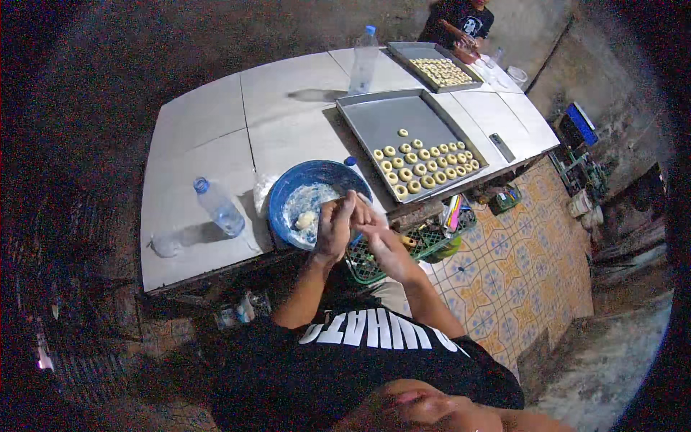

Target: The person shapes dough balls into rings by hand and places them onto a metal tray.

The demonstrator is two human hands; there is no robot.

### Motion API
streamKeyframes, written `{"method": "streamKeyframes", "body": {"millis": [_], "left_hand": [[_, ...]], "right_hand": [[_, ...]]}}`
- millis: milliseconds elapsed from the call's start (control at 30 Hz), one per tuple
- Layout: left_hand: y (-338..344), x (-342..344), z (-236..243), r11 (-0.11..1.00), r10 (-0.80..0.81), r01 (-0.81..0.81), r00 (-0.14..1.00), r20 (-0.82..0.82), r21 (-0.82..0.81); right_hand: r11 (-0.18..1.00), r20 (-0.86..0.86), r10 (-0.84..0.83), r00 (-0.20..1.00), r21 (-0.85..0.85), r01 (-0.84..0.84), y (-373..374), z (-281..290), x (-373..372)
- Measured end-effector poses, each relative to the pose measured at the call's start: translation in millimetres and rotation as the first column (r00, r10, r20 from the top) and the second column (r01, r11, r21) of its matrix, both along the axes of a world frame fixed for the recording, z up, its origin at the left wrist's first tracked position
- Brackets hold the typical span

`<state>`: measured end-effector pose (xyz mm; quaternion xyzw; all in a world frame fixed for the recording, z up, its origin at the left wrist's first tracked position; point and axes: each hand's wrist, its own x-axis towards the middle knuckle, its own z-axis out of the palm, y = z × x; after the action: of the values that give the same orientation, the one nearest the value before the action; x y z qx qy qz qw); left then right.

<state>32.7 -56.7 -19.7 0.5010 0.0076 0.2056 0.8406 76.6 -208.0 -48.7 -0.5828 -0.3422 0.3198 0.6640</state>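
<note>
My left hand (335, 229) and my right hand (386, 250) meet over the right rim of a blue bowl (279, 189). The left is cupped with its thumb up; the right's fingers press against it. Whatever lies between the palms, if anything, is hidden. White flour coats the inside of the bowl, where a pale lump of dough (306, 219) rests. Beyond the hands to the right, a grey baking tray (381, 119) carries rows of small round dough pieces (419, 170) with dimpled centres, filling its near part.
Left of the bowl stands a clear bottle (219, 209); another bottle (364, 61) is farther back. A second filled tray (421, 50) sits near a co-worker (461, 25). A phone (502, 147) lies by the table's right edge. Below hangs a green basket (366, 265).
</note>
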Motion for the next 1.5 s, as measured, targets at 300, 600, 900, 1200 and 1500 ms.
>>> {"method": "streamKeyframes", "body": {"millis": [300, 600, 900, 1200, 1500], "left_hand": [[6.1, 16.6, -23.2, 0.971, -0.005, -0.029, 0.99, -0.139, -0.238], [1.1, 11.6, -24.5, 0.986, 0.005, -0.007, 1.0, 0.01, 0.165], [9.4, 4.9, -18.3, 0.933, -0.028, 0.072, 0.991, -0.128, 0.354], [9.4, -12.4, -2.4, 0.889, 0.118, -0.072, 0.99, -0.074, 0.452], [20.7, -18.6, -5.9, 0.838, 0.162, -0.064, 0.977, -0.135, 0.543]], "right_hand": [[0.906, 0.825, -0.059, 0.563, -0.192, 0.377, 9.4, 20.5, -12.6], [0.932, 0.309, -0.361, 0.88, 0.114, 0.343, 12.1, -22.0, 12.6], [0.857, 0.592, -0.456, 0.665, 0.09, 0.508, 7.4, 16.8, 10.8], [0.838, 0.545, -0.506, 0.669, 0.126, 0.532, 14.8, 21.3, 0.4], [0.852, 0.434, -0.478, 0.764, 0.019, 0.523, 23.3, 19.2, 3.7]]}}
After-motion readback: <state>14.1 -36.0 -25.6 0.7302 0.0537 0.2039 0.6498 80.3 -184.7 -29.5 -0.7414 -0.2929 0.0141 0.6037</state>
